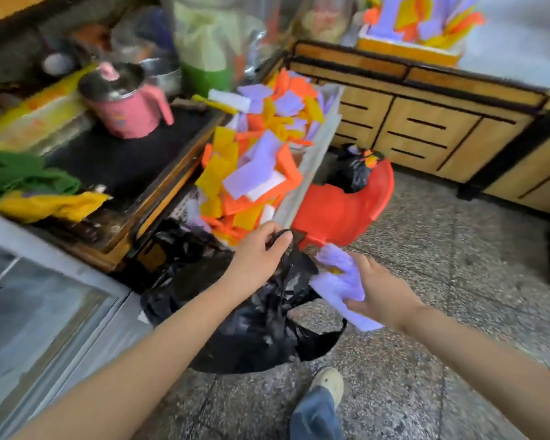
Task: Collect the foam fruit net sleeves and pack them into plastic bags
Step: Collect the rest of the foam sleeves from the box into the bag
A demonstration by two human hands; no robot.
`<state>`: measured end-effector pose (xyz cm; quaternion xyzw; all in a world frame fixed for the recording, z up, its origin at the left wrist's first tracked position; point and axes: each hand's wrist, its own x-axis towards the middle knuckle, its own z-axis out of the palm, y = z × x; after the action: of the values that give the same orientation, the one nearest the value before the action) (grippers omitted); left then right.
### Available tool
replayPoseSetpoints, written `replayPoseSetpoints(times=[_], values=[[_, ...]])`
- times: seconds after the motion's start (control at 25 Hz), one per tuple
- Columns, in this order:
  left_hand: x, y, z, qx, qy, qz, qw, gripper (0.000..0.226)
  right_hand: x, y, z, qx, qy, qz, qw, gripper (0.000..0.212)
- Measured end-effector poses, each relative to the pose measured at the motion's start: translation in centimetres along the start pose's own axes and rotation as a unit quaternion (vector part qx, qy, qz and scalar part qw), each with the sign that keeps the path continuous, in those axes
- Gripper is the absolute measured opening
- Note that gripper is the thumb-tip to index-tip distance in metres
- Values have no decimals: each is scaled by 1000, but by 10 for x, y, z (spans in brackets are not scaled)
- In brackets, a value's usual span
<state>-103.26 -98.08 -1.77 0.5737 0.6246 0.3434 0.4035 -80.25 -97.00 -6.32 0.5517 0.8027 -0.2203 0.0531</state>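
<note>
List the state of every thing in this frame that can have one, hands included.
Left hand, grips the top edge of the black plastic bag.
Right hand, holds purple foam net sleeves beside that bag's mouth.
Black plastic bag, held up, bulging, untied.
White box, heaped with orange, yellow and purple sleeves.
Pink metal mug, upright.
Red plastic chair, small black bag on its seat.

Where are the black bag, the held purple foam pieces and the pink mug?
black plastic bag [251, 338], head view, crumpled middle.
purple foam sleeves [340, 287], head view, bundle's flat face.
pink mug [131, 115], head view, side wall.
</note>
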Motion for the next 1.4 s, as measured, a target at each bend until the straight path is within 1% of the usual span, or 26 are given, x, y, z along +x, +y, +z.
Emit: replayPoseSetpoints(times=[0.12,0.2,0.28,0.44,0.52,0.6,0.76,0.8,0.88,0.96,1.0,1.08,1.16,1.24,1.32,1.4], values=[[50,40,37,-10,-14,21,1000,26,3,41,-38,49,37,-22,998,77],[78,64,63,-27,-23,27,999,29,7,68,-63,48,65,-48,996,76],[106,85,90,-41,-37,35,998,29,10,95,-87,27,93,-47,994,76],[156,128,143,-104,-55,24,993,22,11,153,-127,-18,97,37,994,73],[179,146,164,-161,-81,-4,984,25,9,180,-144,-34,98,87,991,72],[202,159,180,-192,-103,-33,975,28,10,205,-158,-46,105,147,982,71],[253,187,208,-232,-151,-76,958,44,18,252,-195,-25,165,257,952,65],[266,195,215,-231,-169,-79,955,44,24,262,-207,-22,179,269,946,63],[289,208,228,-221,-214,-87,947,36,36,281,-230,-29,194,278,940,59],[313,221,239,-226,-276,-97,929,41,55,300,-253,-28,211,285,935,57],[325,227,243,-213,-300,-91,926,40,66,308,-263,-26,215,289,933,56],[350,233,253,-150,-331,-53,930,23,88,324,-282,-22,215,295,931,56],[380,236,265,-96,-314,-17,944,13,107,340,-299,-10,220,300,928,57],[408,240,278,-81,-274,1,958,13,121,354,-311,5,232,298,926,58],[438,243,295,-77,-240,-23,968,15,131,372,-321,29,237,299,924,61],[461,246,313,-83,-227,-49,969,15,138,389,-327,60,237,297,923,62]])
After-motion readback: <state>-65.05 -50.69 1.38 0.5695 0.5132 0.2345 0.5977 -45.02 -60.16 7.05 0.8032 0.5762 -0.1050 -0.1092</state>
